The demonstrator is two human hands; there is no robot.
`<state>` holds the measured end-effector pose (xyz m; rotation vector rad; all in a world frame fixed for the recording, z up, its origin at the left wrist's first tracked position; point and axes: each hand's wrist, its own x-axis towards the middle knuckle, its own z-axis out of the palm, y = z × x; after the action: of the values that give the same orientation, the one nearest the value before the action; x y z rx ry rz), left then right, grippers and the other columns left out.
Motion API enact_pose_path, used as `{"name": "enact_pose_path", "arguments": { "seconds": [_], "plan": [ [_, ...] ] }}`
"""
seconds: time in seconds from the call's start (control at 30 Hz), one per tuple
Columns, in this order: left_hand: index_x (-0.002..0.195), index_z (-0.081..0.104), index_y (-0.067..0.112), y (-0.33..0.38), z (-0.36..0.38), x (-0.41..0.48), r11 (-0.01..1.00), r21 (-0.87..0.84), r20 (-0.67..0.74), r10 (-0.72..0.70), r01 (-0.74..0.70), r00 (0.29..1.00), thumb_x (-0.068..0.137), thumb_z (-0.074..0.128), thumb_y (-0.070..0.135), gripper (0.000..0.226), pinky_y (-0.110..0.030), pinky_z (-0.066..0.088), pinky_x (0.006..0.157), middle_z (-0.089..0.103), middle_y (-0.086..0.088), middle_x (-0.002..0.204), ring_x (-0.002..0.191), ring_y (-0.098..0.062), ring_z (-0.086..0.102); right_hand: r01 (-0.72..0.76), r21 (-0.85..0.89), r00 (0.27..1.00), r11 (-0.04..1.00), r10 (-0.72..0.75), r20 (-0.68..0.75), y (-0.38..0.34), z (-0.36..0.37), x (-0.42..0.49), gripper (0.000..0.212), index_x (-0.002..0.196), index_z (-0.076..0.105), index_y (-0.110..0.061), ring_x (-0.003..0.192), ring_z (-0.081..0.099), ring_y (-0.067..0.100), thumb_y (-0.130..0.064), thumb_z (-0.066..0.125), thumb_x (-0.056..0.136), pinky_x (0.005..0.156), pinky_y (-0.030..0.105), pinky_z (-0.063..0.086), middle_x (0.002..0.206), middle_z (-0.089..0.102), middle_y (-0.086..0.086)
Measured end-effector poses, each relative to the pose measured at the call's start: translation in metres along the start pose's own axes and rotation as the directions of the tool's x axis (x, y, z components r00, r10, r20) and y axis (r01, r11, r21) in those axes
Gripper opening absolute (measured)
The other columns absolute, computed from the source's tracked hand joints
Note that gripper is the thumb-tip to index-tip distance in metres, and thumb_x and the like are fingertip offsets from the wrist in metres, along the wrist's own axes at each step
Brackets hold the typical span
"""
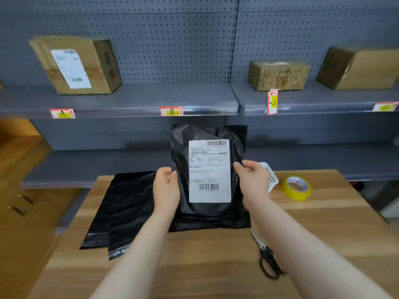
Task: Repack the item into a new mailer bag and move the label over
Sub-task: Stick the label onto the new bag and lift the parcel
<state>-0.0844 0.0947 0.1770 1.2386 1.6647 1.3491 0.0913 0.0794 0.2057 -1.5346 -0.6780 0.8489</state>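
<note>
Parcel count: one black mailer bag (200, 212), glossy and creased, held upright over the table's far half. I cannot tell whether its lower edge touches the top.
Label count: one white label (209, 171), rectangular with two barcodes, stuck flat on the bag's front.
Hands: my left hand (166, 186) grasps the bag's 9 o'clock edge and my right hand (252, 180) its 3 o'clock edge, thumbs on the front.
Spare bags: two empty black bags (121, 203), overlapping and flat, at 9 o'clock of the parcel.
Tools: one pair of scissors (267, 260) with black handles at 5 o'clock; one yellow tape roll (296, 187) at 3 o'clock; one white perforated basket (271, 178), partly hidden behind my right hand.
Surface: wooden table (194, 266), pale planked grain.
Room: grey metal shelving (151, 98) with pegboard backing, at 12 o'clock.
Shelf stock: three brown cardboard boxes: labelled box (75, 64) at 10 o'clock, small box (278, 75) at 1 o'clock, tilted box (358, 69) at 2 o'clock.
Shelf tags: four red-and-yellow tags (171, 111).
</note>
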Motion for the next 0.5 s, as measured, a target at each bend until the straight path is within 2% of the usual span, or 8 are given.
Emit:
{"name": "enact_pose_path", "arguments": {
  "seconds": [0.1, 0.17, 0.23, 0.3, 0.5],
  "plan": [
    [0.09, 0.053, 0.015, 0.034, 0.011, 0.007, 0.999, 0.004, 0.009, 0.036, -0.037, 0.999, 0.094, 0.046, 0.021, 0.01, -0.033, 0.042, 0.074, 0.056, 0.007, 0.075, 0.076, -0.017, 0.052, 0.049, 0.049, 0.998, 0.998, -0.046, -0.044, -0.026, -0.017, 0.006, 0.024, 0.111, 0.059, -0.01, 0.092, 0.055, 0.016, -0.02, 0.062, 0.089, 0.079, 0.025, 0.038, 0.099, 0.061, 0.003],
    [0.091, 0.053, 0.017, 0.058, 0.02, 0.008, 0.997, -0.02, 0.023, 0.068, -0.068, 0.997, 0.094, 0.046, 0.021, 0.009, -0.032, 0.042, 0.076, 0.058, 0.004, 0.08, 0.079, -0.017, 0.052, 0.094, 0.059, 0.994, 0.994, -0.09, -0.067, -0.042, -0.03, 0.011, 0.023, 0.11, 0.059, -0.01, 0.089, 0.054, 0.015, -0.02, 0.061, 0.089, 0.078, 0.025, 0.038, 0.098, 0.06, 0.003],
    [0.094, 0.053, 0.014, 0.081, 0.031, 0.006, 0.992, -0.058, 0.044, 0.111, -0.108, 0.993, 0.095, 0.046, 0.019, 0.008, -0.029, 0.039, 0.073, 0.058, 0.002, 0.083, 0.076, -0.015, 0.051, 0.137, 0.072, 0.987, 0.988, -0.131, -0.089, -0.059, -0.044, 0.018, 0.02, 0.108, 0.059, -0.01, 0.087, 0.054, 0.015, -0.019, 0.06, 0.089, 0.077, 0.024, 0.037, 0.093, 0.059, 0.001],
    [0.094, 0.052, 0.015, 0.101, 0.043, 0.001, 0.986, -0.083, 0.05, 0.152, -0.147, 0.987, 0.095, 0.046, 0.019, 0.007, -0.028, 0.038, 0.067, 0.055, 0.004, 0.077, 0.069, -0.012, 0.047, 0.172, 0.08, 0.981, 0.982, -0.164, -0.102, -0.074, -0.06, 0.026, 0.015, 0.103, 0.058, -0.013, 0.087, 0.054, 0.015, -0.019, 0.061, 0.089, 0.078, 0.025, 0.039, 0.09, 0.059, 0.0],
    [0.091, 0.051, 0.014, 0.135, 0.095, -0.024, 0.975, -0.099, 0.033, 0.204, -0.2, 0.978, 0.095, 0.044, 0.018, 0.009, -0.024, 0.034, 0.058, 0.049, 0.007, 0.07, 0.062, -0.009, 0.041, 0.228, 0.096, 0.971, 0.969, -0.219, -0.098, -0.094, -0.115, 0.061, 0.011, 0.099, 0.056, -0.017, 0.089, 0.055, 0.016, -0.02, 0.06, 0.09, 0.079, 0.027, 0.041, 0.097, 0.06, 0.002]
  ]
}}
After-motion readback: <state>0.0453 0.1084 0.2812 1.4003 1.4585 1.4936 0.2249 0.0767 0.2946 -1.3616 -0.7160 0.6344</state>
